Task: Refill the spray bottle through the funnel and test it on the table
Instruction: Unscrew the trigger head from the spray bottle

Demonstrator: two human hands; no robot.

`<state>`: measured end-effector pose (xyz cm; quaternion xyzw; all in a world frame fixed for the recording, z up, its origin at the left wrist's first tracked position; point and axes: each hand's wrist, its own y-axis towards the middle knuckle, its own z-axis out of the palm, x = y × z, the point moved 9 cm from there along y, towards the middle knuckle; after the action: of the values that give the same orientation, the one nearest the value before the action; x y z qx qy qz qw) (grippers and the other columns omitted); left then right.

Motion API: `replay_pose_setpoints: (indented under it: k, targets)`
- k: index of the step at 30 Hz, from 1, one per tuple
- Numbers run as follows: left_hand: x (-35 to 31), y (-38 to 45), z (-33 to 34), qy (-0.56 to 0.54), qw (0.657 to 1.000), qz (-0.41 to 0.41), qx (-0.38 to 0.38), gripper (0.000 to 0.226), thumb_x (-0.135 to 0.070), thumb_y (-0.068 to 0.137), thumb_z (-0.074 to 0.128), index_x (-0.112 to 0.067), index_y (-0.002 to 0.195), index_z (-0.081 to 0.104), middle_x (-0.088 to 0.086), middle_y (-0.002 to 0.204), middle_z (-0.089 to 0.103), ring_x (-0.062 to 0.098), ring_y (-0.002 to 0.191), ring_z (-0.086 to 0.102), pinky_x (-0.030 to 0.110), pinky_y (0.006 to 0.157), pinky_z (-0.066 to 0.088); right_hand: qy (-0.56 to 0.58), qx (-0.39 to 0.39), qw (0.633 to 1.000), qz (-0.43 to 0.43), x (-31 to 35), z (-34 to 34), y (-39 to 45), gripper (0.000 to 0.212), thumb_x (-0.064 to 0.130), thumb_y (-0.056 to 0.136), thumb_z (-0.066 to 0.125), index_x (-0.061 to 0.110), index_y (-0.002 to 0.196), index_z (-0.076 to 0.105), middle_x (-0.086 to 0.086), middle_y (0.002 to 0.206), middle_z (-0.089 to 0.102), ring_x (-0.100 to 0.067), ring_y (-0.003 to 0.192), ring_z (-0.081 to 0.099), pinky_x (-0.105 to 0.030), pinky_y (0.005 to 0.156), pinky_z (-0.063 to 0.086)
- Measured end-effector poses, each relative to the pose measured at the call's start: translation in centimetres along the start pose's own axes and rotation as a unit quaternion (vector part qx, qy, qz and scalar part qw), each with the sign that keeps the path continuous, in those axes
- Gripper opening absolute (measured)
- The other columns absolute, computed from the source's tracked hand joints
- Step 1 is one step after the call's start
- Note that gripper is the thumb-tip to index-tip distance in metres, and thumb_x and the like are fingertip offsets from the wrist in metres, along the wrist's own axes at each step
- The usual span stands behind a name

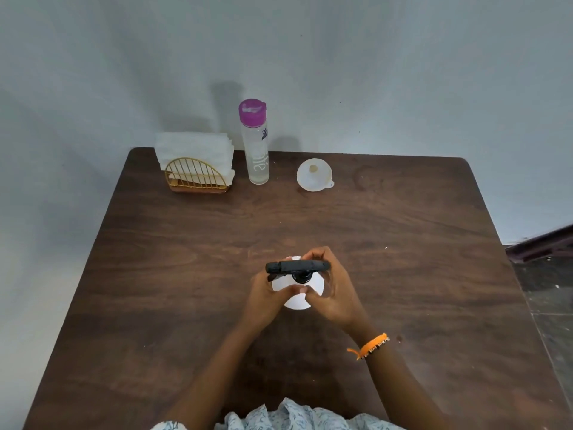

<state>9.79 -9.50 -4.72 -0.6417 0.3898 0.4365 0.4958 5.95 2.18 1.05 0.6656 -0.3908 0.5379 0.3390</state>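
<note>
Landmark = napkin holder [198,177], gold wire w/ arched front, sitting at the far-left corner of the dark wood table [403,243]. White napkins [193,147] are standing packed inside it, sticking up above the arch. Grey wall [279,57] is rising right behind the holder, shadows falling on it. Well to the holder's right, past the table edge, dark floor [548,290] is showing.

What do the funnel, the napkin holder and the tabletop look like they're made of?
Funnel: probably plastic, milky and translucent with a matte look. Napkin holder: seemingly metal wire with a shiny gold finish, going by its thin curved bars. Tabletop: dark brown wood or wood-look laminate; grain streaks show, but the picture cannot settle which.
</note>
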Motion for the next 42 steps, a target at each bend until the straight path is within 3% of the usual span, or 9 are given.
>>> replay_pose_setpoints:
  k: [4,11,17,20,23,29,32,38,42]
  targets:
    - [0.3,-0.6,0.1,0.011,1.0,0.005,-0.01,0.037,-0.039,0.07,0.065,-0.03,0.105,0.066,-0.004,0.102,0.071,0.014,0.099,0.066,0.04,0.089,0.053,-0.009,-0.097,0.995,0.024,-0.4,-0.4,-0.7,0.038,0.021,0.064,0.081,0.022,0.092,0.055,0.015,0.091,0.063,-0.015,0.089,0.061,-0.034,0.081,0.051]
    - [0.9,-0.4,0.3,0.015,1.0,-0.002,0.01,0.051,-0.049,0.066,0.063,-0.021,0.108,0.064,-0.002,0.104,0.069,0.014,0.099,0.065,0.041,0.088,0.054,-0.016,-0.129,0.99,0.048,-0.6,-0.8,-1.1,0.032,0.021,0.067,0.08,0.021,0.095,0.065,0.008,0.094,0.07,-0.012,0.094,0.063,-0.035,0.084,0.052]
    - [-0.6,-0.6,0.6,0.014,0.999,0.036,0.035,0.029,-0.019,0.082,0.066,-0.034,0.105,0.057,-0.01,0.108,0.063,-0.007,0.1,0.059,0.009,0.083,0.046,-0.068,-0.047,0.995,0.058,-1.1,-0.5,-0.6,0.039,0.039,0.07,0.071,0.036,0.108,0.06,0.012,0.12,0.059,-0.006,0.117,0.051,-0.048,0.105,0.038]
    - [-0.7,-0.5,0.6,0.019,0.997,0.06,0.039,0.039,-0.037,0.077,0.063,-0.023,0.113,0.061,-0.008,0.114,0.064,0.003,0.108,0.059,0.015,0.091,0.046,-0.084,0.093,0.99,0.058,-0.3,-0.2,0.5,0.038,0.022,0.079,0.068,0.034,0.114,0.057,0.009,0.132,0.048,-0.008,0.13,0.035,-0.042,0.111,0.029]
    - [0.2,-0.1,0.7,0.039,0.996,0.067,0.038,0.032,-0.019,0.083,0.064,-0.016,0.115,0.061,-0.002,0.117,0.064,0.008,0.111,0.058,0.026,0.096,0.045,-0.109,0.159,0.981,0.027,0.4,0.1,0.9,0.043,0.024,0.081,0.066,0.042,0.118,0.055,0.013,0.133,0.045,-0.01,0.132,0.031,-0.036,0.111,0.024]
    - [0.3,-0.2,0.6,0.049,0.996,0.072,0.03,0.05,-0.045,0.079,0.055,-0.017,0.12,0.059,-0.002,0.124,0.061,0.013,0.118,0.055,0.036,0.103,0.044,-0.089,-0.09,0.991,0.031,0.1,-1.0,-0.5,0.036,0.023,0.064,0.078,0.032,0.089,0.053,0.018,0.095,0.055,-0.014,0.099,0.049,-0.02,0.085,0.041]
    - [0.5,0.1,0.6,0.044,0.996,0.075,0.034,0.047,-0.045,0.077,0.058,-0.02,0.117,0.06,-0.004,0.123,0.061,0.011,0.117,0.055,0.038,0.102,0.044,-0.115,-0.125,0.985,0.027,0.2,-1.7,-0.6,0.044,0.014,0.061,0.084,0.037,0.084,0.053,0.027,0.089,0.054,-0.011,0.096,0.051,-0.013,0.08,0.041]
    - [0.3,0.2,0.7,0.044,0.995,0.075,0.045,0.034,-0.037,0.072,0.064,-0.045,0.105,0.06,-0.025,0.111,0.062,-0.001,0.106,0.056,0.031,0.093,0.047,-0.116,-0.004,0.993,-0.025,1.9,-1.2,-1.0,0.035,0.032,0.076,0.055,0.038,0.11,0.055,0.02,0.114,0.055,-0.013,0.116,0.042,-0.014,0.094,0.038]
    - [0.6,0.3,0.7,0.034,0.996,0.072,0.044,0.042,-0.039,0.07,0.065,-0.032,0.112,0.06,-0.017,0.117,0.061,0.001,0.11,0.055,0.03,0.096,0.047,-0.149,0.036,0.988,-0.014,1.0,-1.4,-1.1,0.055,0.023,0.074,0.056,0.04,0.124,0.041,0.021,0.132,0.041,-0.006,0.126,0.034,-0.026,0.104,0.031]
